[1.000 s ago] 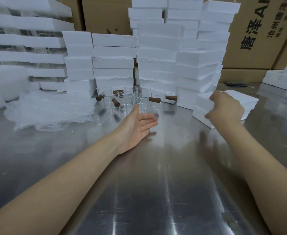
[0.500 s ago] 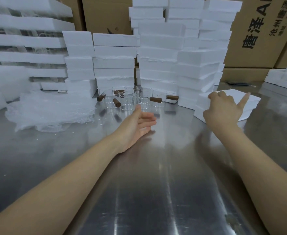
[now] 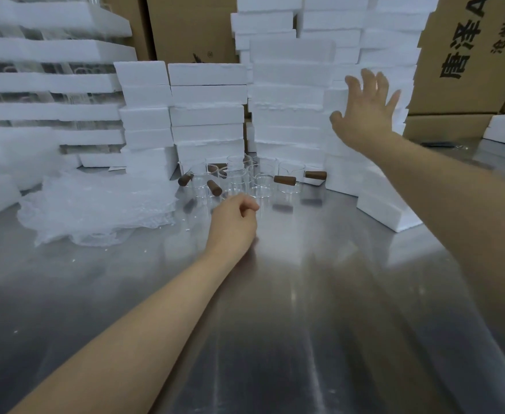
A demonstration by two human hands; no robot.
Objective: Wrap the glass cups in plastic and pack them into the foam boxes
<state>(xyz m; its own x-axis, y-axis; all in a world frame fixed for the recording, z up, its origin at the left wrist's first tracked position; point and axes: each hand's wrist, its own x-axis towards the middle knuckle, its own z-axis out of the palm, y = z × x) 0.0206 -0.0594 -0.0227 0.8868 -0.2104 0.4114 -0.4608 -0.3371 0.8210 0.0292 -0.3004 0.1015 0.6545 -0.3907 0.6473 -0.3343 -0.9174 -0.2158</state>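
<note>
Glass cups [image 3: 289, 181] stand before foam boxes [image 3: 287, 115]; carton [image 3: 469, 55] reads 唐泽

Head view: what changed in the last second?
Right hand rose from the low foam box up to the tall foam stack, fingers now spread. Left hand slid forward to the glass cups, fingers curling in; whether it holds a cup is unclear. Cups, plastic sheet and foam stayed put.
</note>
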